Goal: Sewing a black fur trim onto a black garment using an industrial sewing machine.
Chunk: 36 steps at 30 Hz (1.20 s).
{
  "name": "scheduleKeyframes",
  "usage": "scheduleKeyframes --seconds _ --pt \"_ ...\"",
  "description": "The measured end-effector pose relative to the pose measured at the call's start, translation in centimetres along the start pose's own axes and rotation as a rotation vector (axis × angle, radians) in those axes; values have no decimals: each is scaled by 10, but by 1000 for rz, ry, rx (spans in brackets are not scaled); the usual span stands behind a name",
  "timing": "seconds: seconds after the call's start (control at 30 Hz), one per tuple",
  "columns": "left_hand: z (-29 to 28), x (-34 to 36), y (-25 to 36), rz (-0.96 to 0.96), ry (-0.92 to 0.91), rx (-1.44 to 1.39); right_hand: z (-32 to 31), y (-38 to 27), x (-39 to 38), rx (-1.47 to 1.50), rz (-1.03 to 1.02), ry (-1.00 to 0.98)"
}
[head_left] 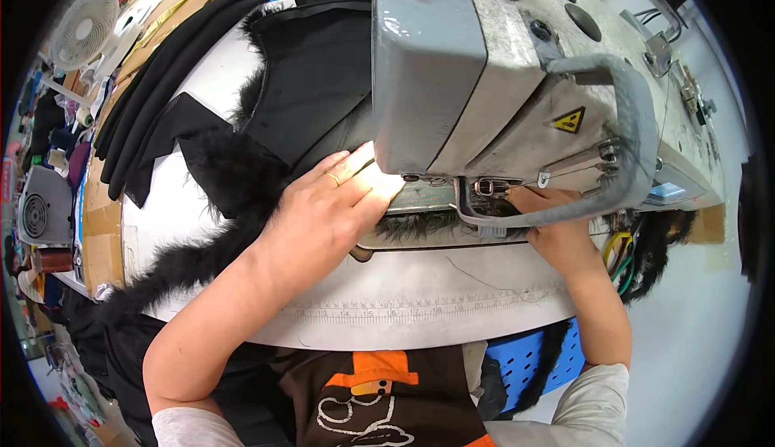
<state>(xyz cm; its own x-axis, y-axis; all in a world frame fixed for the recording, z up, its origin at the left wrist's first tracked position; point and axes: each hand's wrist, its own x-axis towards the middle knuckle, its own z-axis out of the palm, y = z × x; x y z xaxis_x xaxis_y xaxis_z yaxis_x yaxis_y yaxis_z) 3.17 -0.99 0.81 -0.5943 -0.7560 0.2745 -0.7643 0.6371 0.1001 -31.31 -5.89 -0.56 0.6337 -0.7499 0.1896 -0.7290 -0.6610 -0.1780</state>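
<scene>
A large grey-and-white sewing machine stands over the white worktable. My left hand, with a ring on one finger, lies flat on black cloth just left of the machine head. Black fur trim runs along the cloth's edge and trails toward the lower left under my forearm. My right hand reaches behind the grey curved guard beside the presser area. Its fingertips are partly hidden by the guard, so what they hold does not show. A fringe of fur shows under the metal plate between my hands.
Folded black fabric drapes over the table's left side. Behind it are a white fan and a cluttered bench. A printed ruler scale curves along the near edge. A blue perforated crate sits below, and more black fur hangs at right.
</scene>
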Motion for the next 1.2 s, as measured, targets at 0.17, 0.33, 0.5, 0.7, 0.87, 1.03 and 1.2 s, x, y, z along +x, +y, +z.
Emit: scheduleKeyframes --seconds 0.17,0.33,0.5,0.7,0.87,1.03,1.2 --pt "10 1 -5 -6 92 8 2 -3 4 -15 -5 14" --pt "0 1 -2 -8 8 33 -7 -10 4 -14 64 -93" --pt "0 -1 -2 3 -22 21 -12 -19 10 -188 -35 -67" --pt "2 -3 3 -16 -38 20 -2 -44 41 -159 -278 77" --pt "-7 -14 17 -11 -41 4 -6 -38 41 -12 -331 16" --pt "-9 -21 23 -61 -41 -5 -11 -47 44 134 -147 -214" --pt "-11 -20 19 -95 -8 -22 -6 -55 52 158 -157 -90"
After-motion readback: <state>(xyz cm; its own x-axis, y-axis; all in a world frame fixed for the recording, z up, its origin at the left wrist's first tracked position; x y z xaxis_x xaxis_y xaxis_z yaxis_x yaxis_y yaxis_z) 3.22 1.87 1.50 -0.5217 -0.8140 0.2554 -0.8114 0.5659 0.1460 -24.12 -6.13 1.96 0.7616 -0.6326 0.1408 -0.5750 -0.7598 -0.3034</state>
